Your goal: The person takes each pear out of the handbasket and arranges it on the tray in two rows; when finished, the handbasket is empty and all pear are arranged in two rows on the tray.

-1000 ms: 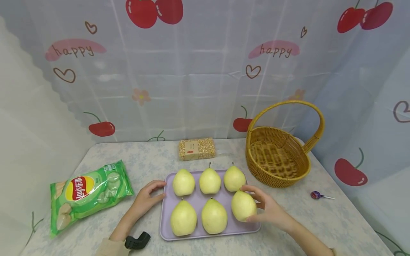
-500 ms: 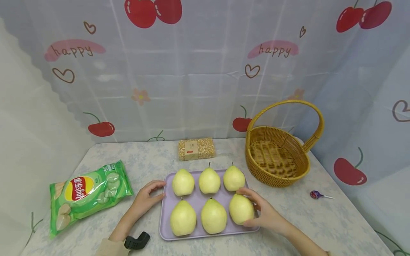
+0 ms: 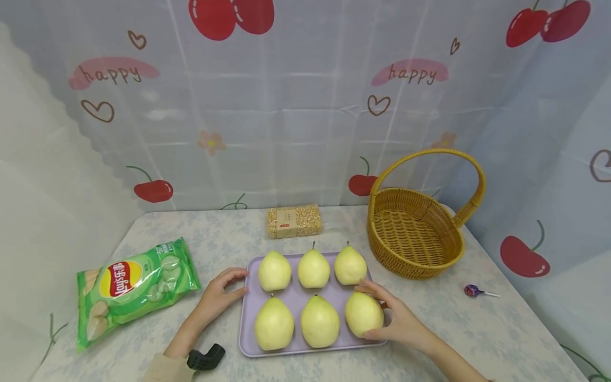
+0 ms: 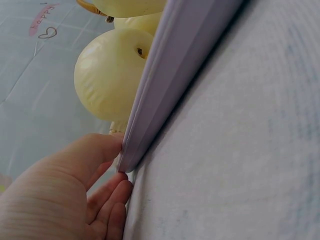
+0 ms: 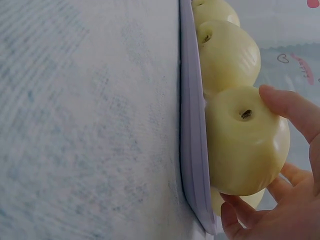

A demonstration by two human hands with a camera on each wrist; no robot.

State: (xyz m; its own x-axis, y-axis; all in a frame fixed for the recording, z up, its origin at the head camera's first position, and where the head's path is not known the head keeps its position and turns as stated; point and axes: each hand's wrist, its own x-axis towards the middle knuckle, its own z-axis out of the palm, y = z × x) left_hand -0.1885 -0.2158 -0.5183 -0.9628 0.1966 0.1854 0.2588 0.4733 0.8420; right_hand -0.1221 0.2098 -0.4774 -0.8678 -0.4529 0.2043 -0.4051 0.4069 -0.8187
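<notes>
A lilac tray (image 3: 296, 298) holds two rows of pale yellow-green pears. My right hand (image 3: 400, 321) holds the front right pear (image 3: 364, 315), thumb at its near side and fingers around its far side. In the right wrist view this pear (image 5: 245, 150) sits against the tray (image 5: 194, 135), thumb and fingers on opposite sides. My left hand (image 3: 217, 297) rests its thumb and fingertips against the tray's left edge. The left wrist view shows the thumb on the outer wall of the tray (image 4: 165, 65), the other fingers by its corner.
A wicker basket (image 3: 412, 265) with a tall handle stands behind the tray to the right. A green chip bag (image 3: 138, 289) lies at left, a packet of corn kernels (image 3: 294, 221) at the back. The wrapped lollipop (image 3: 472, 291) is at right, a black curved object (image 3: 206, 358) beside the left wrist.
My right hand first shifted the front right pear slightly left and toward me on the tray, and still holds it. The left hand has stayed at the tray's edge.
</notes>
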